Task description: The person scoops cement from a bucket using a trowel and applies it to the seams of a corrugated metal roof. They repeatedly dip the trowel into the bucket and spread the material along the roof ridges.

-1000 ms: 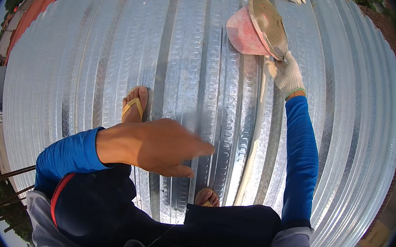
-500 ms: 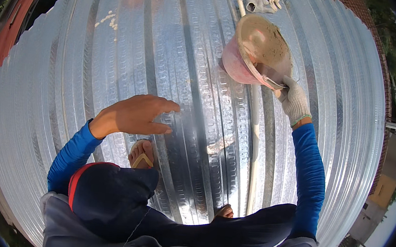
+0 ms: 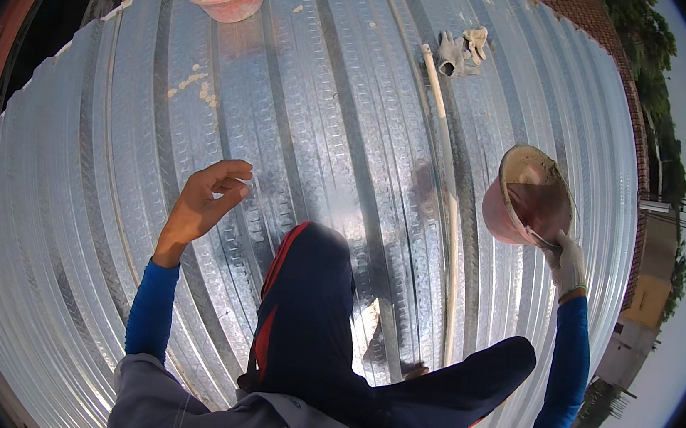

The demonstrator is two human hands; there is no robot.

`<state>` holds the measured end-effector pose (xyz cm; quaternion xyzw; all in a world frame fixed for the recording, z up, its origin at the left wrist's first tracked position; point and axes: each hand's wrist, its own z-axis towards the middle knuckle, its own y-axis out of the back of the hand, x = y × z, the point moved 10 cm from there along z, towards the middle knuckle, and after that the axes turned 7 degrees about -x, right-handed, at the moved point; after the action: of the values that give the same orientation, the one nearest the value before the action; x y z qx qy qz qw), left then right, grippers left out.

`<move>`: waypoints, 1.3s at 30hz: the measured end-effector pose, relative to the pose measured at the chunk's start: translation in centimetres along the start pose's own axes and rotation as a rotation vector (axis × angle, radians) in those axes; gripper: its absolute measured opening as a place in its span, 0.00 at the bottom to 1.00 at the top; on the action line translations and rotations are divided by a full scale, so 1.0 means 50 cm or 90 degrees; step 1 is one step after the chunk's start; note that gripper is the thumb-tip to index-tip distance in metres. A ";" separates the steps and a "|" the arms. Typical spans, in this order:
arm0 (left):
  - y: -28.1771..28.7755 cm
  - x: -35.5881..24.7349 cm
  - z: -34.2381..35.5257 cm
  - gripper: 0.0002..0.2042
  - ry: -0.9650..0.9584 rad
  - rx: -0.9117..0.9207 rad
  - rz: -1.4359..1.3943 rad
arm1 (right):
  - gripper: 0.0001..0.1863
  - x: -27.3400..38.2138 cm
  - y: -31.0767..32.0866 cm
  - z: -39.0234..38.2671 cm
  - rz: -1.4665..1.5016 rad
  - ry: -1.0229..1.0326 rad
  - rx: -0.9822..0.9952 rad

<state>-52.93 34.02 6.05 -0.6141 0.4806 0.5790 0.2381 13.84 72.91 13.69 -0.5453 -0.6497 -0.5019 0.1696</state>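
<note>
Corrug. metal sheeting [image 3: 324,153], gloved R hand [image 3: 567,264] gripping tilted pink bucket [image 3: 503,214], bare L hand [image 3: 200,203] free, half-curled

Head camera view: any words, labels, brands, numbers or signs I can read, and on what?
None readable: not on the dusty red round bucket in the white-gloved right hand, the other red bucket or the ribbed silver metal sheeting. The distant yellowish building is too small to tell.
</note>
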 end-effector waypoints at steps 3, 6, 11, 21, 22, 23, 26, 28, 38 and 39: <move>0.046 0.060 -0.017 0.18 0.050 -0.032 0.008 | 0.11 0.005 0.015 -0.013 -0.018 0.003 0.002; 0.069 0.078 0.009 0.18 0.034 -0.062 0.017 | 0.10 -0.021 0.024 0.007 0.087 0.004 0.009; 0.050 0.052 0.087 0.18 -0.029 -0.107 -0.069 | 0.08 -0.107 0.038 0.069 0.136 -0.059 -0.078; 0.076 0.142 0.200 0.17 0.046 -0.120 0.122 | 0.11 -0.082 -0.191 0.259 0.161 -0.035 -0.046; 0.089 0.165 0.206 0.17 0.065 -0.126 0.143 | 0.11 -0.067 -0.213 0.278 0.185 -0.026 -0.041; 0.097 0.184 0.214 0.17 0.076 -0.124 0.160 | 0.11 -0.052 -0.230 0.295 0.206 -0.018 -0.040; 0.101 0.230 0.220 0.18 0.127 -0.116 0.196 | 0.11 -0.020 -0.255 0.342 0.226 -0.012 -0.060; 0.097 0.242 0.224 0.18 0.164 -0.114 0.197 | 0.11 -0.008 -0.256 0.378 0.244 -0.021 -0.085; 0.192 0.187 0.196 0.21 0.191 -0.145 0.229 | 0.11 0.025 -0.185 0.624 0.350 0.017 -0.161; 0.211 0.191 0.183 0.21 0.235 -0.156 0.252 | 0.11 0.025 -0.181 0.645 0.363 0.028 -0.176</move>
<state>-67.72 34.30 -2.14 -0.6275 0.5528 0.5464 -0.0465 15.97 101.46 -3.71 -0.7122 -0.3928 -0.5292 0.2416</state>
